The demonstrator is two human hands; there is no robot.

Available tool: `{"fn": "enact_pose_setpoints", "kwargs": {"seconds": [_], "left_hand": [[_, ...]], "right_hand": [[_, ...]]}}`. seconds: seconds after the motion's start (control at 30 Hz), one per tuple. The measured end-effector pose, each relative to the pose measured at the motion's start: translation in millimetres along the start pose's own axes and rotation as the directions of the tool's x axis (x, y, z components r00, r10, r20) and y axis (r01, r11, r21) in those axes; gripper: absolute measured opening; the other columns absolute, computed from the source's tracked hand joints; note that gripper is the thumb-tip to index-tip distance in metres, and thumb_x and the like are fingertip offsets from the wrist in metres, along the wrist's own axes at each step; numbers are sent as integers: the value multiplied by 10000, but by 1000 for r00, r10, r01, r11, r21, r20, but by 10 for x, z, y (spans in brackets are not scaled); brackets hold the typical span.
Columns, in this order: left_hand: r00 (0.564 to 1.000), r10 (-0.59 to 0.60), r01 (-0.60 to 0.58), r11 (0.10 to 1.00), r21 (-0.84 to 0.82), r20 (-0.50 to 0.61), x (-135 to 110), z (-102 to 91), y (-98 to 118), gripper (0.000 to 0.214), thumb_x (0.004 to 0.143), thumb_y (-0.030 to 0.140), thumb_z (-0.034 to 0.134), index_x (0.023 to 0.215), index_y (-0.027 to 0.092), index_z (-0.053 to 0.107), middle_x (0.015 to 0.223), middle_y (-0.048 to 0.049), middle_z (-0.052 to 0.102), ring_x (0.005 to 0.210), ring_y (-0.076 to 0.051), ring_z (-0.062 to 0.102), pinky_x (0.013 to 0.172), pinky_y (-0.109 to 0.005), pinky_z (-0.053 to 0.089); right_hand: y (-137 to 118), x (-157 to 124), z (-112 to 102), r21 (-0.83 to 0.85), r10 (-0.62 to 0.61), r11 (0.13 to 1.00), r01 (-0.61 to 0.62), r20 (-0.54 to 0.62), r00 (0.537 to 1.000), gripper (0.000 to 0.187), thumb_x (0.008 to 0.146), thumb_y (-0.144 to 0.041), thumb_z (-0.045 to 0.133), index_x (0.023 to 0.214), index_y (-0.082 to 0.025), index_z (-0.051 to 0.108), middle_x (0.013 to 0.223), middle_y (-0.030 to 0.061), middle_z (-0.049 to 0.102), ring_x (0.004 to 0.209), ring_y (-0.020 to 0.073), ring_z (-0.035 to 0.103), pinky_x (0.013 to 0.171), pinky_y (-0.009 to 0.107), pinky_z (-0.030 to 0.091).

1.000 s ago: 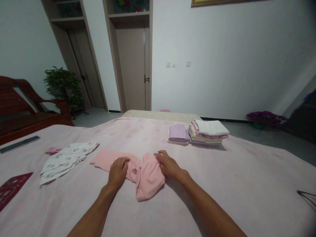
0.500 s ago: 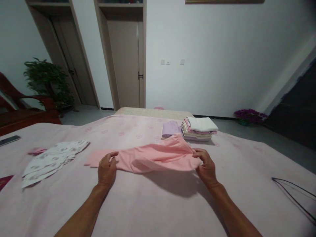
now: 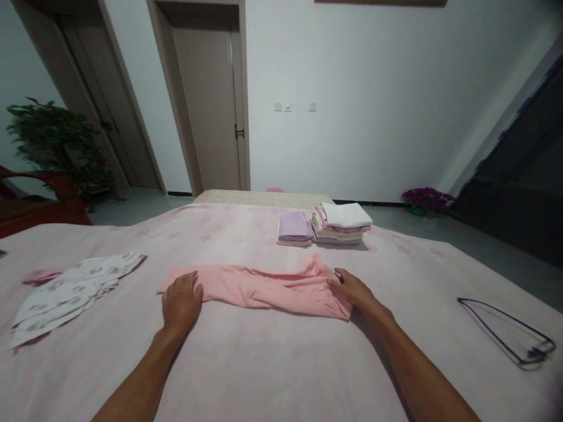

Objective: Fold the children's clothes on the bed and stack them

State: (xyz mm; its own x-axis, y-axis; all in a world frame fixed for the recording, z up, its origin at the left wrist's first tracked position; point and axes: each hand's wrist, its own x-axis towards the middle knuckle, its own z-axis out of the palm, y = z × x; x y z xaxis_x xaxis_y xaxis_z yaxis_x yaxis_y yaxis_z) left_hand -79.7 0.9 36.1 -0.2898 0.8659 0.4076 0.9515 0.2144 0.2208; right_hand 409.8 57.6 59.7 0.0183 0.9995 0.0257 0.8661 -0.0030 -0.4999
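Observation:
A pair of pink pants (image 3: pixel 264 287), folded lengthwise into a long strip, lies across the pale pink sheet with creases along its middle. My left hand (image 3: pixel 180 299) rests on the narrow left end, palm down and fingers laid out, gripping nothing. At the wider right end, my right hand (image 3: pixel 354 291) touches the edge of the cloth with its fingers apart. That end is bunched, with one corner poking up towards the back.
Behind the pants stand a stack of folded clothes (image 3: pixel 343 225) and a smaller purple folded pile (image 3: pixel 294 227). A white patterned garment (image 3: pixel 79 290) lies left, beside a small pink item (image 3: pixel 41 277). A thin black cable-like loop (image 3: pixel 505 334) is on the right.
The right end of the pants has come down from the air onto the sheet, and my right hand has loosened its grip. The view has shifted slightly to the right.

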Motion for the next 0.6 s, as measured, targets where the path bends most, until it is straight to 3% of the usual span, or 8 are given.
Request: {"fn": "enact_pose_setpoints", "kwargs": {"seconds": [0.1, 0.2, 0.3, 0.4, 0.47, 0.53, 0.6], "left_hand": [[999, -2, -1, 997, 72, 48, 22, 14, -40, 472, 941, 351, 425, 1336, 140, 577, 1233, -169, 648, 1101, -328, 581, 962, -448, 431], [995, 18, -21, 999, 29, 95, 51, 3, -61, 454, 939, 320, 402, 1300, 143, 613, 1126, -159, 685, 1026, -312, 612, 923, -424, 451], [989, 41, -22, 991, -135, 142, 61, -71, -73, 374, 913, 294, 402, 1135, 189, 685, 1080, -118, 698, 1029, -277, 625, 902, -381, 459], [958, 108, 1, 925, -381, 264, 52, -255, -124, 320, 866, 344, 437, 1012, 194, 679, 981, -74, 707, 941, -241, 643, 820, -331, 475], [876, 211, 49, 855, -516, 434, 41, -428, -195, 291, 819, 404, 488, 908, 185, 659, 817, -37, 687, 769, -211, 632, 696, -291, 463], [720, 345, 105, 804, -586, 602, 41, -600, -286, 280, 788, 449, 540, 807, 186, 634, 707, -7, 647, 659, -183, 595, 614, -263, 423], [557, 431, 143, 792, -593, 710, 74, -718, -380, 310, 796, 488, 565, 775, 188, 638, 707, -5, 651, 664, -180, 600, 612, -254, 418]], "right_hand": [[-181, -76, 47, -126, 32, 992, -26, 48, 998, 460, 838, -506, 583, 1168, -191, 641, 1091, 129, 728, 926, 269, 680, 736, 328, 462], [-181, -105, 58, -82, 24, 996, -21, 36, 999, 342, 881, -460, 503, 991, -175, 658, 965, 114, 736, 844, 236, 666, 691, 297, 436], [22, -95, -23, 105, 15, 994, -16, 11, 1000, 353, 888, -453, 454, 839, -163, 648, 842, 84, 720, 755, 202, 634, 637, 269, 426], [332, -133, -176, 246, 70, 967, -72, 15, 997, 322, 806, -463, 540, 742, -160, 629, 733, 59, 682, 677, 191, 596, 579, 261, 408], [525, -200, -287, 313, 112, 939, -146, 124, 986, 307, 743, -468, 620, 700, -164, 613, 662, 46, 649, 615, 175, 564, 538, 256, 383], [658, -269, -383, 353, 140, 908, -226, 253, 957, 340, 706, -499, 674, 655, -177, 576, 581, 28, 593, 528, 144, 500, 483, 253, 332], [710, -295, -453, 380, 141, 888, -257, 308, 941, 406, 709, -561, 679, 624, -191, 535, 537, 12, 540, 474, 117, 427, 451, 255, 285]]}}
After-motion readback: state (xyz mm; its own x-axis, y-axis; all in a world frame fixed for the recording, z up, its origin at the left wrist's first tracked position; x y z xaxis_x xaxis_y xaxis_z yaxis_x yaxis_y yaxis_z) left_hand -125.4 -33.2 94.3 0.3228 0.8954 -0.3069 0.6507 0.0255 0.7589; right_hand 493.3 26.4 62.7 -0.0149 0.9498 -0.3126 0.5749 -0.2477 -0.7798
